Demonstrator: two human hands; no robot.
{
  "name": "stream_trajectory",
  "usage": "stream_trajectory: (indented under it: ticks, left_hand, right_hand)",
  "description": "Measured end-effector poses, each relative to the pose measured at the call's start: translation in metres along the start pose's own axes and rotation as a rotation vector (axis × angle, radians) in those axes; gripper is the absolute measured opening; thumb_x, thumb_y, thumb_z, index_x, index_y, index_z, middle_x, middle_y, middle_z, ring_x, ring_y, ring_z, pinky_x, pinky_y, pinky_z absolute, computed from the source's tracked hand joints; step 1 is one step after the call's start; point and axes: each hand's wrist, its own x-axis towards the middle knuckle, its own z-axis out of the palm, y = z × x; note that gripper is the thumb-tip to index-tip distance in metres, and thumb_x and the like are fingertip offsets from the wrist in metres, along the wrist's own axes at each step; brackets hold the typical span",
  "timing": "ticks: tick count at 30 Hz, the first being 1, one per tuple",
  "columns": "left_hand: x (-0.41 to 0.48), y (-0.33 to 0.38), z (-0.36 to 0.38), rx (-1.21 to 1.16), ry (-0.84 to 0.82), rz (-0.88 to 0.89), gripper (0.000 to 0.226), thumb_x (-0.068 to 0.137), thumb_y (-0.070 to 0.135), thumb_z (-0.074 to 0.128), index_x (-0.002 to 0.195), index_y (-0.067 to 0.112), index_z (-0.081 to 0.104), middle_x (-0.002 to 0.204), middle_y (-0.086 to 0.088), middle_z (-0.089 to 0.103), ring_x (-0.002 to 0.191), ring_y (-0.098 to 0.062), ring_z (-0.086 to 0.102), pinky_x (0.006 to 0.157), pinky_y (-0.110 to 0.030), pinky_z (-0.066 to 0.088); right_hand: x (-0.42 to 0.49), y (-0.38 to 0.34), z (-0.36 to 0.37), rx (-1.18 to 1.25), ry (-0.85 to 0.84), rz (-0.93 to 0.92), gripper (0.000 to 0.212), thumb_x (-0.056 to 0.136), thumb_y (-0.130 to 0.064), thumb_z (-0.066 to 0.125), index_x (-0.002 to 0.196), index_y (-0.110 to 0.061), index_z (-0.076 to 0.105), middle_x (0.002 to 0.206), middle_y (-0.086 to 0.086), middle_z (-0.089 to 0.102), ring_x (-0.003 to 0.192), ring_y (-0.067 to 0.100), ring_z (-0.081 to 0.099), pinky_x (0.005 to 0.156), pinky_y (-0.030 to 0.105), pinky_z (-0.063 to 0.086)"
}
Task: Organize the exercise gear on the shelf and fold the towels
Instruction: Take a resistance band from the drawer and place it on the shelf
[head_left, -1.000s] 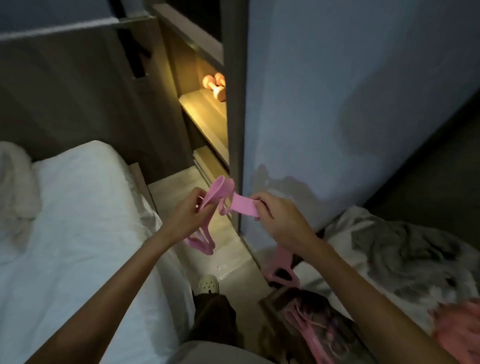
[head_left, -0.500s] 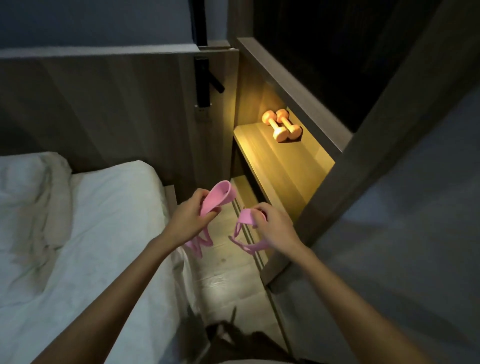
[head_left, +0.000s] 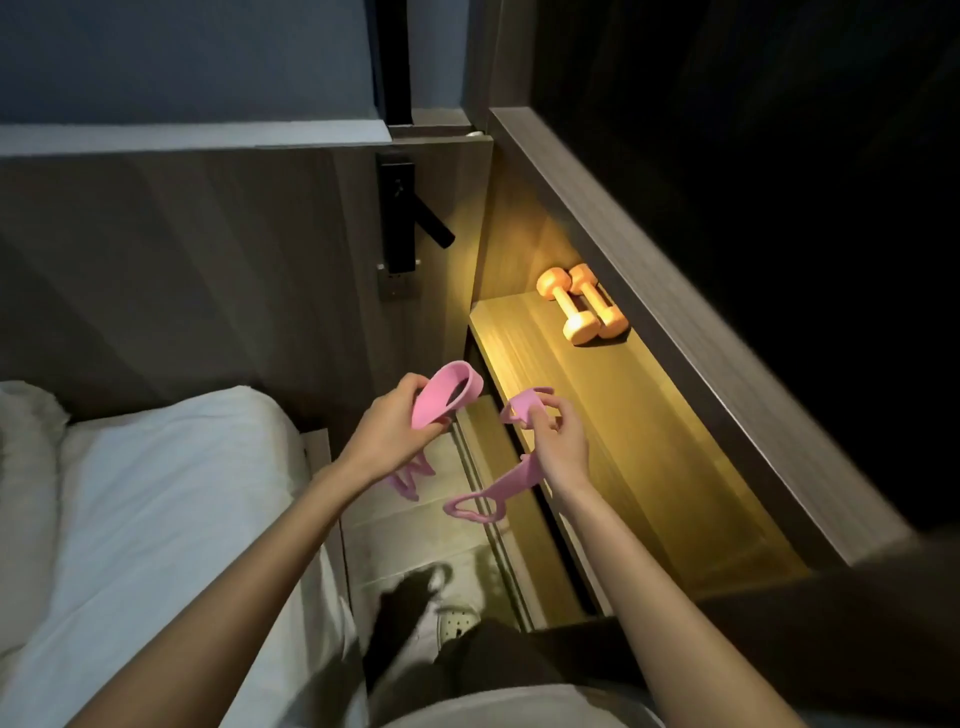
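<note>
My left hand (head_left: 387, 434) grips a pink resistance band (head_left: 445, 392) folded into a loop, with its ends dangling below the hand. My right hand (head_left: 561, 441) pinches a second stretch of pink band (head_left: 522, 410), whose handle loops hang down to the lower left (head_left: 475, 506). I cannot tell whether the two stretches join. Both hands hover just left of the lit wooden shelf (head_left: 613, 415). Two orange dumbbells (head_left: 584, 306) lie side by side at the shelf's far end.
A bed with white sheets (head_left: 145, 519) fills the left. A dark wooden headboard panel with a black wall lamp (head_left: 402, 223) stands behind it. Narrow floor (head_left: 415, 540) runs between bed and shelf unit, with my shoe (head_left: 457, 621) on it. A lower shelf sits beneath.
The view has swung left and closer toward the shelf. My hands drew the band apart, and my right hand rose with its handle loops now hanging lower.
</note>
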Motion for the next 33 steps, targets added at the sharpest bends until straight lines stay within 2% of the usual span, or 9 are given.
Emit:
stream_trajectory:
  ticks: [2, 5, 9, 12, 15, 20, 23, 29, 33]
  left_hand:
    - [0.031, -0.002, -0.001, -0.014, -0.036, 0.0, 0.049, 0.086, 0.021, 0.069, 0.127, 0.017, 0.044, 0.112, 0.002, 0.057, 0.093, -0.013, 0.062, 0.069, -0.025, 0.057]
    - [0.075, -0.004, -0.001, -0.029, -0.103, 0.007, 0.046, 0.087, 0.022, 0.068, 0.126, 0.016, 0.044, 0.11, -0.003, 0.06, 0.088, -0.017, 0.065, 0.07, -0.036, 0.058]
    - [0.135, -0.011, 0.01, -0.008, -0.232, 0.042, 0.041, 0.089, 0.026, 0.065, 0.123, 0.016, 0.044, 0.103, -0.005, 0.063, 0.076, -0.019, 0.067, 0.066, -0.041, 0.059]
    - [0.186, -0.016, 0.025, 0.063, -0.343, 0.103, 0.043, 0.09, 0.027, 0.064, 0.125, 0.014, 0.044, 0.105, -0.008, 0.063, 0.081, -0.022, 0.067, 0.071, -0.041, 0.058]
    - [0.236, -0.018, 0.04, 0.183, -0.434, 0.204, 0.05, 0.089, 0.027, 0.065, 0.13, 0.012, 0.043, 0.115, -0.008, 0.062, 0.098, -0.021, 0.065, 0.079, -0.027, 0.053]
    - [0.283, -0.022, 0.065, 0.356, -0.576, 0.434, 0.046, 0.09, 0.027, 0.063, 0.127, 0.007, 0.045, 0.115, -0.008, 0.062, 0.1, -0.024, 0.063, 0.079, -0.024, 0.048]
    - [0.3, -0.032, 0.083, 0.378, -0.655, 0.487, 0.046, 0.088, 0.03, 0.064, 0.124, 0.009, 0.047, 0.113, -0.008, 0.061, 0.1, -0.024, 0.06, 0.082, -0.03, 0.051]
    - [0.327, -0.062, 0.126, 0.363, -0.605, 0.661, 0.046, 0.084, 0.035, 0.066, 0.124, 0.017, 0.051, 0.112, -0.003, 0.064, 0.101, -0.024, 0.062, 0.083, -0.032, 0.051]
    - [0.343, -0.075, 0.16, 0.649, -0.432, 0.955, 0.04, 0.084, 0.026, 0.062, 0.124, 0.024, 0.055, 0.115, -0.003, 0.062, 0.107, -0.027, 0.058, 0.086, -0.035, 0.04]
  right_hand:
    - [0.025, -0.005, 0.002, 0.082, 0.045, 0.049, 0.022, 0.096, -0.024, 0.053, 0.118, -0.021, 0.055, 0.102, -0.016, 0.053, 0.094, 0.009, 0.056, 0.068, 0.024, 0.05]
    - [0.056, -0.007, 0.003, 0.138, 0.082, 0.128, 0.02, 0.094, -0.026, 0.056, 0.113, -0.026, 0.053, 0.107, -0.002, 0.06, 0.101, 0.016, 0.058, 0.07, 0.027, 0.051]
    - [0.094, -0.007, 0.001, 0.139, 0.134, 0.203, 0.012, 0.092, -0.027, 0.058, 0.103, -0.026, 0.053, 0.101, 0.002, 0.063, 0.094, 0.014, 0.056, 0.07, 0.026, 0.042]
    - [0.121, -0.004, 0.005, 0.119, 0.154, 0.359, 0.024, 0.094, -0.036, 0.055, 0.096, -0.013, 0.06, 0.088, 0.003, 0.059, 0.083, 0.016, 0.053, 0.067, 0.026, 0.039]
    - [0.143, 0.001, 0.015, 0.121, 0.225, 0.55, 0.043, 0.093, -0.047, 0.052, 0.108, -0.007, 0.058, 0.095, 0.01, 0.06, 0.094, 0.023, 0.054, 0.08, 0.031, 0.039]
    - [0.162, 0.011, 0.027, 0.248, 0.343, 0.588, 0.026, 0.092, -0.044, 0.056, 0.106, -0.022, 0.057, 0.11, 0.005, 0.062, 0.103, 0.022, 0.057, 0.09, 0.033, 0.045]
    - [0.157, 0.016, 0.036, 0.257, 0.461, 0.666, 0.03, 0.091, -0.042, 0.059, 0.094, -0.012, 0.054, 0.086, 0.005, 0.058, 0.09, 0.02, 0.054, 0.083, 0.029, 0.042]
    - [0.152, 0.049, 0.047, 0.272, 0.663, 0.524, 0.026, 0.09, -0.028, 0.065, 0.11, -0.013, 0.058, 0.089, 0.005, 0.061, 0.086, 0.022, 0.058, 0.08, 0.034, 0.047]
    - [0.15, 0.077, 0.059, 0.255, 0.763, 0.382, 0.035, 0.089, -0.023, 0.066, 0.122, -0.012, 0.059, 0.109, 0.007, 0.063, 0.092, 0.019, 0.057, 0.072, 0.029, 0.046]
